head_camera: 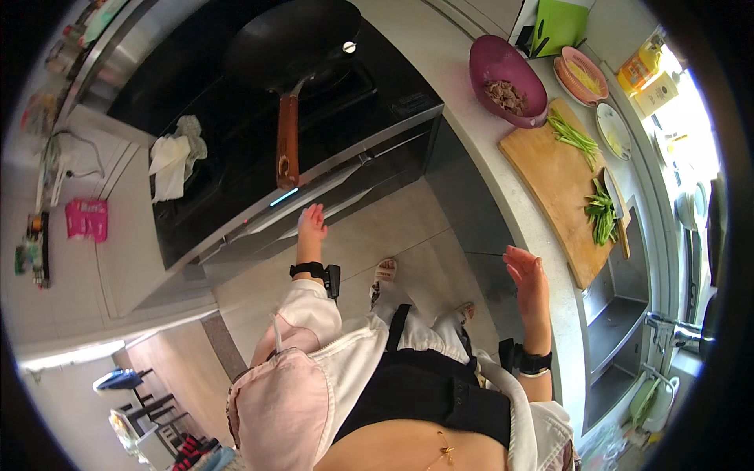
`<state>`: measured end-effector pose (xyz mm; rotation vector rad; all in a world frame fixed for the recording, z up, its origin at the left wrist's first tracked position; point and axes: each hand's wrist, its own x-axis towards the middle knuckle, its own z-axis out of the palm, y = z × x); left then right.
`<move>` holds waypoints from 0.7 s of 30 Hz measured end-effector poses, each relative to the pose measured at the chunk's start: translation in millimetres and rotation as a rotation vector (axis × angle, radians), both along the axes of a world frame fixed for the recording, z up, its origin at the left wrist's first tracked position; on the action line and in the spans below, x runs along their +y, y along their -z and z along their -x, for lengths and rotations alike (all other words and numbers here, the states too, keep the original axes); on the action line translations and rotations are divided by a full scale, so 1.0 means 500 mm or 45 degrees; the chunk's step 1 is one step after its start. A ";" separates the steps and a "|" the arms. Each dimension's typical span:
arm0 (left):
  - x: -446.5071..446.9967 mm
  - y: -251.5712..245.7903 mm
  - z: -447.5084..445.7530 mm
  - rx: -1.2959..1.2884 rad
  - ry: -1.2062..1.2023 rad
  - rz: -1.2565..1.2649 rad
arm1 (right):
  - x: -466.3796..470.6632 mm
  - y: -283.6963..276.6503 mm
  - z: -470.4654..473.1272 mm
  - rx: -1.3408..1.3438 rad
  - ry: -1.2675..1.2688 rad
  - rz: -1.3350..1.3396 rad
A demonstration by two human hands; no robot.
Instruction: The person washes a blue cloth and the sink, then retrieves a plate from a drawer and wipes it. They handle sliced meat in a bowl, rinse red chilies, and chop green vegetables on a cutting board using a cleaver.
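My left hand [312, 221] holds nothing, its fingers loosely bent, in front of the black stove's [235, 165] front edge. Just beyond it is the wooden handle [287, 141] of a dark wok [288, 41], which sits on the stove. My right hand [527, 274], also bare of any object, hovers by the edge of the pale counter [521, 206]. Near it a wooden cutting board [542, 171] bears cut green strips [572, 136], chopped green leaves [602, 215] and a kitchen knife [614, 191].
A purple basin [500, 59] with pieces of meat [505, 97] stands behind the board. Beside it are a pink basket [583, 73] and a patterned plate [614, 130]. The sink [615, 329] lies to the right. A white cloth [171, 162] rests on the stove's left side.
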<state>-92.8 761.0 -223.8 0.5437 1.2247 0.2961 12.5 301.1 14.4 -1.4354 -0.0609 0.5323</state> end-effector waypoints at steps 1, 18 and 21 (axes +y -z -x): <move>0.036 0.031 0.004 0.010 0.002 -0.026 | 0.026 0.000 0.004 0.010 0.012 -0.011; 0.097 0.083 0.003 0.067 -0.154 -0.227 | 0.092 -0.029 0.038 0.026 0.196 0.084; 0.087 0.075 0.015 -0.013 -0.149 -0.269 | 0.095 -0.026 0.038 0.017 0.175 0.156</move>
